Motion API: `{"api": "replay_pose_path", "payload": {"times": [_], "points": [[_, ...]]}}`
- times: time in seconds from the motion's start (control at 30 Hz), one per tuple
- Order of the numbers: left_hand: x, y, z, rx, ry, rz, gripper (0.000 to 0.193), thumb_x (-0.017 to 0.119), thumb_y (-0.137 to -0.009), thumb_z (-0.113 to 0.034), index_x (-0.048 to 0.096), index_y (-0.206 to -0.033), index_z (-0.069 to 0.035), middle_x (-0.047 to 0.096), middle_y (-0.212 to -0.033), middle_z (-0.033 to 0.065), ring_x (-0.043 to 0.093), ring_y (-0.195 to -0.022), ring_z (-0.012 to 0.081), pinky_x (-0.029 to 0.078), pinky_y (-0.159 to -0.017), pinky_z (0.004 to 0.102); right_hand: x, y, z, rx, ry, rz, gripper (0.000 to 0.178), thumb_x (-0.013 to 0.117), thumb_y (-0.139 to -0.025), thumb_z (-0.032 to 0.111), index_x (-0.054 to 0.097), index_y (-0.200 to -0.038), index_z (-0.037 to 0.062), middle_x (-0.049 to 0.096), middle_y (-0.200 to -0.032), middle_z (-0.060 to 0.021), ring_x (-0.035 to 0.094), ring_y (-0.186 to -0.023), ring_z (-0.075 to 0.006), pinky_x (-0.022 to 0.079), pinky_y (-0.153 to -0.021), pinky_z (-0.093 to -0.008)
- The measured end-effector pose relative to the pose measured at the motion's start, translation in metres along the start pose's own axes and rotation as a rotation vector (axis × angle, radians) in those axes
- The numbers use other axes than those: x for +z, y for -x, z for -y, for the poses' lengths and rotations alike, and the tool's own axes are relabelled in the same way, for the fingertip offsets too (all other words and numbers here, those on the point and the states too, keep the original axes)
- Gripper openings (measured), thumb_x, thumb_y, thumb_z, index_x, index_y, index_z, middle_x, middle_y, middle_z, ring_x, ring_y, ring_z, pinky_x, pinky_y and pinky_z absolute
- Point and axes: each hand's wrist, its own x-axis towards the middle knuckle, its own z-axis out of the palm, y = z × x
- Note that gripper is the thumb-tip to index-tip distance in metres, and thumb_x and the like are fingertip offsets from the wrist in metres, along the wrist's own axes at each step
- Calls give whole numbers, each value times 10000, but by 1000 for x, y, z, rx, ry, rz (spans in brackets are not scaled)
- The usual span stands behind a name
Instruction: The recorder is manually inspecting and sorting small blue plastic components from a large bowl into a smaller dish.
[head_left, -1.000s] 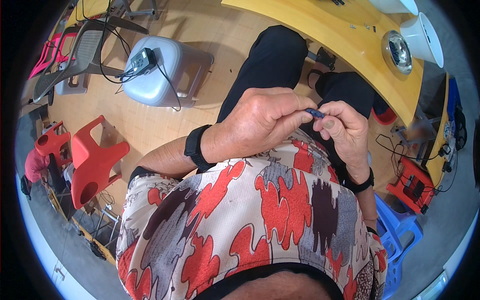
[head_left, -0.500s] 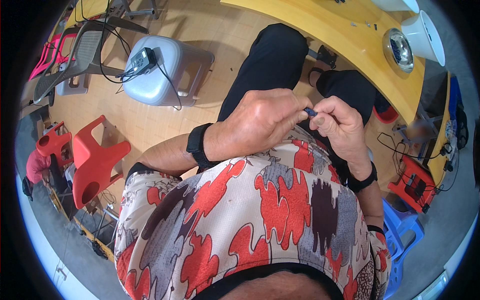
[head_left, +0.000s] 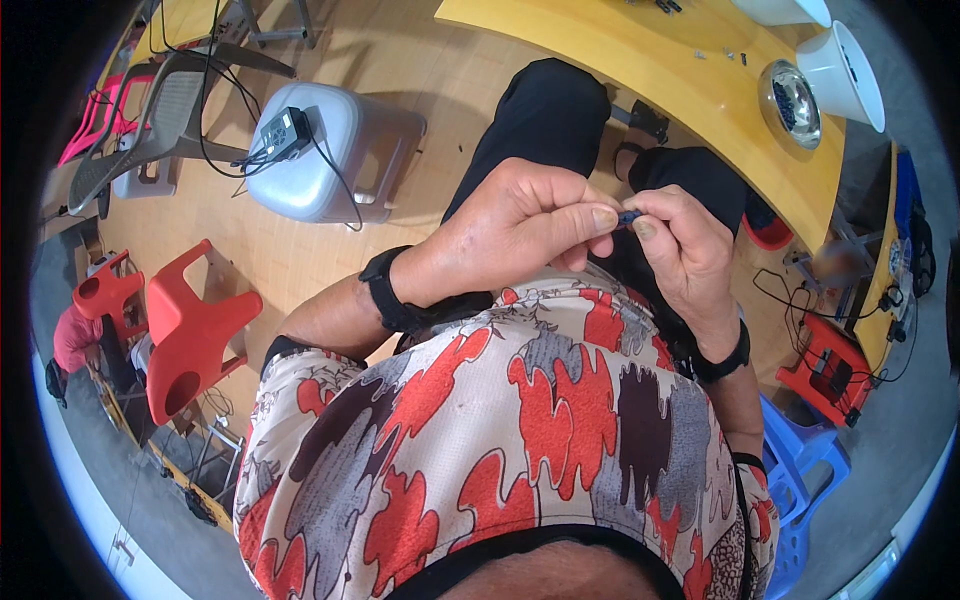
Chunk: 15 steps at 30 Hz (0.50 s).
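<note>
My left hand (head_left: 530,225) and my right hand (head_left: 685,245) meet above my lap, in front of my patterned shirt. Between their fingertips is a small dark blue piece (head_left: 628,217), mostly covered, so its exact kind cannot be made out. Thumb and bent fingers of the left hand pinch its left end. On its right end, the right thumb and forefinger are closed. A shiny metal bowl (head_left: 803,132) on the yellow table (head_left: 640,55) contains several small dark pieces, and a few loose small parts (head_left: 700,55) lie on the tabletop.
White buckets (head_left: 845,80) stand beside the bowl. To my left are a grey stool (head_left: 300,185) bearing a black power adapter (head_left: 288,132), cables, and a red chair (head_left: 190,340). Another person (head_left: 75,345) sits far left. A red stool (head_left: 825,365) and blue chair (head_left: 800,470) are right.
My left hand has turned, with its thumb now stretched along the top and its fingers curled beneath. The small piece shows slightly more between the fingertips. My right hand stays nearly in place.
</note>
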Motion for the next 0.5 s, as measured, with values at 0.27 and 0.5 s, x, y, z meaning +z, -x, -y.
{"api": "replay_pose_path", "payload": {"times": [0.27, 0.5], "points": [[-1, -9, 1, -204, 423, 33, 211, 553, -919, -175, 647, -995, -2, 661, -848, 86, 634, -733, 117, 536, -651, 236, 3, -3, 9, -41, 59, -76, 305, 715, -740, 49, 614, -1026, 21, 615, -804, -97, 608, -690, -159, 476, -555, -248], [-1, -14, 7, -190, 445, 42, 249, 561, -913, -203, 641, -1009, 13, 653, -934, 115, 644, -829, 165, 565, -704, 270, 13, -8, 8, -174, 183, -160, 409, 781, -659, 55, 601, -1023, 1, 613, -837, -103, 625, -641, -135, 516, -538, -237]]}}
